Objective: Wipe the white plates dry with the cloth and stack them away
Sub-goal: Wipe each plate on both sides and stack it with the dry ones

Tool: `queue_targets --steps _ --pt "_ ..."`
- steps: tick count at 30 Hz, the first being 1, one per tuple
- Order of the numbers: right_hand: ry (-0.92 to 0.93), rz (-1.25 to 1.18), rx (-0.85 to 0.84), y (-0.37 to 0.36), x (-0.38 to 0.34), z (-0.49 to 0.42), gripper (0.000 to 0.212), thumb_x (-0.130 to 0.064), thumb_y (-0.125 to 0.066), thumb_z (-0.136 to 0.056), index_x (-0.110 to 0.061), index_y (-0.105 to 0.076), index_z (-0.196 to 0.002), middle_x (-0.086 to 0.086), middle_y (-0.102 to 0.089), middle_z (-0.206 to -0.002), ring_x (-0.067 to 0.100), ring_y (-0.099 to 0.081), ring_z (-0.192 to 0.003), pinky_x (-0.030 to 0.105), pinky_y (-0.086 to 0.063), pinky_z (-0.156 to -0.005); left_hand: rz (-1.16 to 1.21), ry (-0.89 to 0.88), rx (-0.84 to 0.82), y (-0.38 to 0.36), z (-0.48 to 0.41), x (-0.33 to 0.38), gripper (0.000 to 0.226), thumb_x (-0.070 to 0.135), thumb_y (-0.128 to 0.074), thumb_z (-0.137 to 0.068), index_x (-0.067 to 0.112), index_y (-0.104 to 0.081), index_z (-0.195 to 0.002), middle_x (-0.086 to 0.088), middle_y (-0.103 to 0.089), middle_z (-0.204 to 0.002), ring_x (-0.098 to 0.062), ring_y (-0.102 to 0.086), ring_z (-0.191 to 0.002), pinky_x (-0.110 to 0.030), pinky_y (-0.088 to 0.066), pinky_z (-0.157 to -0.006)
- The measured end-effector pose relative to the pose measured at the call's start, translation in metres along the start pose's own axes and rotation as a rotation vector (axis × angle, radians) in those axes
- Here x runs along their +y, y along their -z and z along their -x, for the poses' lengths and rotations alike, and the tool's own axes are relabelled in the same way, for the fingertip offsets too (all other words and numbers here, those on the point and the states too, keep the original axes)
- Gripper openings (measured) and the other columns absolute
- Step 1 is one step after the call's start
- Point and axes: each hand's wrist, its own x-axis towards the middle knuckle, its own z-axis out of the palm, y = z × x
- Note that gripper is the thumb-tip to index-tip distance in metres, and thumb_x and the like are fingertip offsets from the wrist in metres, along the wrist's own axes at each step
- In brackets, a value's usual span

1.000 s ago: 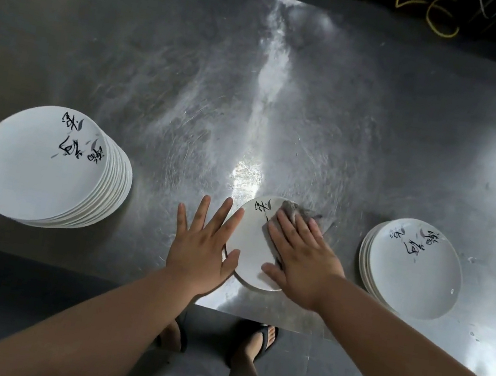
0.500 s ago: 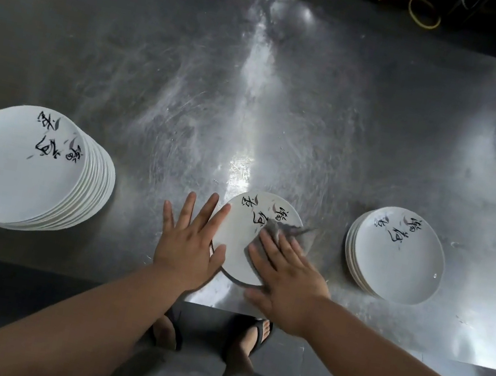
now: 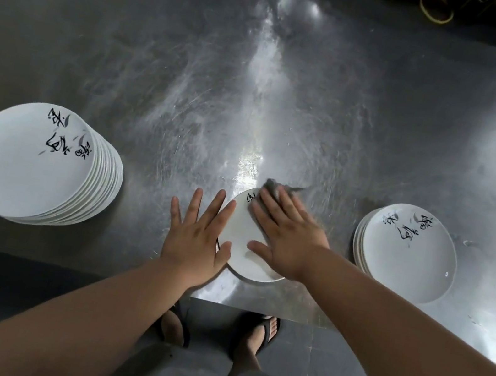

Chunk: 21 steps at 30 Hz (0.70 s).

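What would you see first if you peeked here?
The right hand presses a grey cloth onto a white plate in the middle, the left hand flat against its edge. A tall plate stack sits left on the shiny steel table, a shorter stack right.

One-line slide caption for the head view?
Right hand presses grey cloth on white plate; left hand braces its rim; taller stack left, shorter stack right.

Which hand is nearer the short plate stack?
Right. The right hand presses the cloth on the middle plate, beside the short stack; the left hand rests at that plate's opposite edge.
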Motion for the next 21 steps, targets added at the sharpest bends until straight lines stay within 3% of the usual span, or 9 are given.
queue_targets --steps 4,10,17,21 --pt "0.090 0.078 -0.018 0.007 -0.005 -0.024 0.087 -0.078 0.004 -0.096 -0.026 0.020 -0.164 -0.002 0.032 -0.168 0.023 0.034 -0.153 0.047 0.013 -0.129 -0.024 0.006 -0.003 -0.001 0.000 -0.001 0.079 0.062 -0.011 -0.098 0.031 0.023 -0.162 0.006 0.030 -0.170 -0.035 0.027 -0.156 -0.071 0.008 -0.120" --pt "-0.163 -0.019 -0.036 -0.002 0.024 0.032 0.091 -0.076 0.005 -0.094 -0.020 0.021 -0.163 0.001 0.034 -0.168 0.025 0.034 -0.152 0.045 0.013 -0.129 -0.005 0.012 0.017 -0.002 0.000 0.000 0.080 0.061 -0.013 -0.096 0.035 0.029 -0.159 0.006 0.024 -0.172 -0.035 0.027 -0.156 -0.071 0.008 -0.120" --pt "-0.053 -0.028 0.002 0.010 0.007 -0.018 0.088 -0.077 0.003 -0.095 -0.026 0.017 -0.165 -0.005 0.034 -0.167 0.022 0.038 -0.151 0.044 0.019 -0.126 -0.008 0.015 0.002 -0.002 0.000 -0.001 0.080 0.062 -0.013 -0.097 0.033 0.024 -0.161 0.007 0.026 -0.171 -0.033 0.027 -0.156 -0.070 0.007 -0.121" --pt "-0.205 -0.140 -0.029 -0.005 0.009 0.017 0.086 -0.074 -0.001 -0.098 -0.022 0.020 -0.164 -0.001 0.036 -0.167 0.026 0.035 -0.153 0.044 0.015 -0.128 0.004 0.029 0.012 0.000 0.001 0.001 0.081 0.063 -0.017 -0.097 0.035 0.025 -0.160 0.008 0.022 -0.172 -0.031 0.026 -0.157 -0.069 0.008 -0.121"
